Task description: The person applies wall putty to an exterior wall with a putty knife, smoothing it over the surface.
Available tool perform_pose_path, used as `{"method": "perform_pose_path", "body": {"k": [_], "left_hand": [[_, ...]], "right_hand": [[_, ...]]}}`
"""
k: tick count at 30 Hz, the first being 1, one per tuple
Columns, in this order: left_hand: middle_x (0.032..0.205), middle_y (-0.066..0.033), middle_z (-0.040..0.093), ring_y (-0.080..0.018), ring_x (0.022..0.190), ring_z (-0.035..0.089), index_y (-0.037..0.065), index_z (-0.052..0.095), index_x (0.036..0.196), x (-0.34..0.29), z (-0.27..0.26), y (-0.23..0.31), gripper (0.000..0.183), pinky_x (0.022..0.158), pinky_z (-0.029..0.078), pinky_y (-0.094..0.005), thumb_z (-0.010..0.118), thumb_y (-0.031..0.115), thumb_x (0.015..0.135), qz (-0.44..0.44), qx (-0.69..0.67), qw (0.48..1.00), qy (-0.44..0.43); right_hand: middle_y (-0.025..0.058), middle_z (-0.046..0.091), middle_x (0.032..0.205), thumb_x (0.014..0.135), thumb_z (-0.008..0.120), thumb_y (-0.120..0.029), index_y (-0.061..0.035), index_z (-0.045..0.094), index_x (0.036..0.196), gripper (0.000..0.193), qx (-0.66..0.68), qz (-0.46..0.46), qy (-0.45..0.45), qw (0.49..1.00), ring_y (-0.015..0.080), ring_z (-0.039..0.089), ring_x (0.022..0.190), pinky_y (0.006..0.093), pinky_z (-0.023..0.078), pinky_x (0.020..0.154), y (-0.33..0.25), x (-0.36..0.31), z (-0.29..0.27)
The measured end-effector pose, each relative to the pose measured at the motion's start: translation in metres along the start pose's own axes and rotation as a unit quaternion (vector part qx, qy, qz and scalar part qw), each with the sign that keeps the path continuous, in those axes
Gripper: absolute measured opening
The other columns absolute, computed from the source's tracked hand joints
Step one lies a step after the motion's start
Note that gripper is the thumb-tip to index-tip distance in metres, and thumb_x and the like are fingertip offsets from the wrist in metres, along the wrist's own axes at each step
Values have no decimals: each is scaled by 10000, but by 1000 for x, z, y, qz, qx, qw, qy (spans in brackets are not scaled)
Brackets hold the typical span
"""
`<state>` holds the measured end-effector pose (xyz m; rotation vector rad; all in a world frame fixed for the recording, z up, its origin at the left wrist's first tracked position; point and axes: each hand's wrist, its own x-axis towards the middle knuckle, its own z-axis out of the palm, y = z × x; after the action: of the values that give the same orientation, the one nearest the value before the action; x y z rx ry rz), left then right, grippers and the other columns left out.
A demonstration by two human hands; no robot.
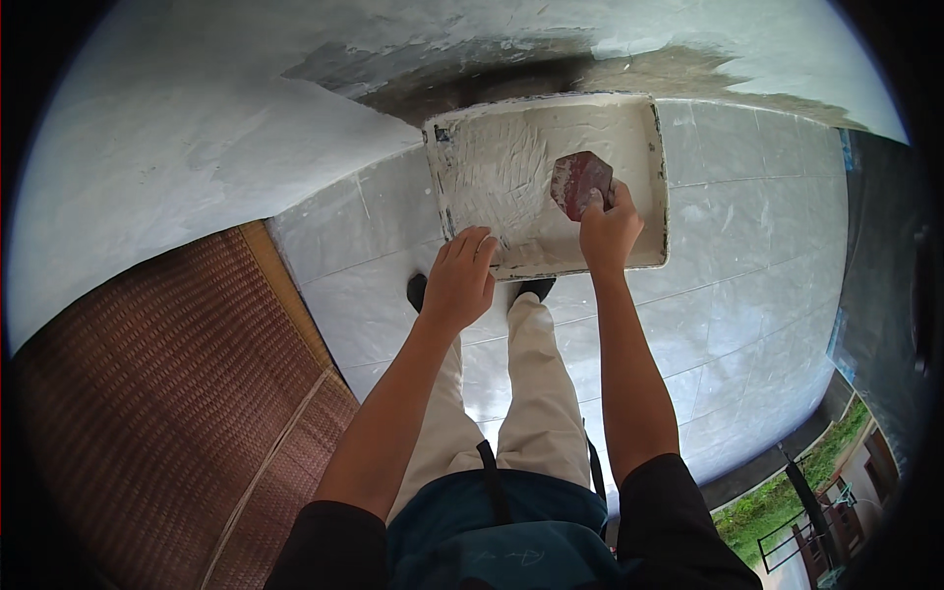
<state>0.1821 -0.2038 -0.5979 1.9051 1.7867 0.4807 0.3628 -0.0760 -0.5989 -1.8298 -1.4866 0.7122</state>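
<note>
A rectangular white tray point(661, 177) with raised, stained walls lies in front of me, spread with wet off-white plaster point(506, 162). My left hand point(462, 275) is closed over its near left corner, fingers hooked on the rim. In my right hand point(612, 226) is a broad putty knife point(580, 185) with a dark red, plaster-smeared blade. The thumb presses on the blade near its handle end, and the blade sits over the right half of the tray. Most of the knife's handle is hidden in the hand.
A wall point(226, 108) with smooth grey-white plaster and a rough dark patch rises beyond the tray. Pale floor tiles point(747, 226) spread below. A brown woven mat point(167, 393) stands at the left, a dark sheet point(885, 275) at the right. Grass shows at lower right.
</note>
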Motion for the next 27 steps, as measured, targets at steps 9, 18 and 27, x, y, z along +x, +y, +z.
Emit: {"method": "perform_pose_path", "body": {"k": [9, 18, 27], "left_hand": [[1213, -143, 564, -332, 1159, 542, 26, 526, 1130, 3, 5, -2, 391, 948, 450, -434, 559, -36, 745, 8, -22, 999, 39], [1227, -150, 555, -335, 1155, 541, 23, 509, 1165, -4, 9, -12, 442, 947, 450, -437, 562, -44, 732, 5, -19, 999, 31], [1235, -156, 557, -337, 1160, 539, 15, 504, 1182, -2, 12, -15, 441, 962, 444, -444, 554, -42, 747, 4, -24, 999, 45]], "right_hand": [[228, 678, 757, 802, 634, -46, 31, 661, 1009, 222, -63, -104, -15, 992, 403, 676, 686, 444, 531, 648, 12, 11, 19], [228, 664, 719, 781, 626, -41, 33, 666, 958, 196, -77, -90, -32, 992, 410, 663, 662, 452, 526, 641, 7, 13, 19], [222, 686, 762, 786, 627, -52, 28, 682, 997, 233, -55, -72, 10, 996, 392, 679, 677, 433, 533, 659, 12, 13, 26]]}}
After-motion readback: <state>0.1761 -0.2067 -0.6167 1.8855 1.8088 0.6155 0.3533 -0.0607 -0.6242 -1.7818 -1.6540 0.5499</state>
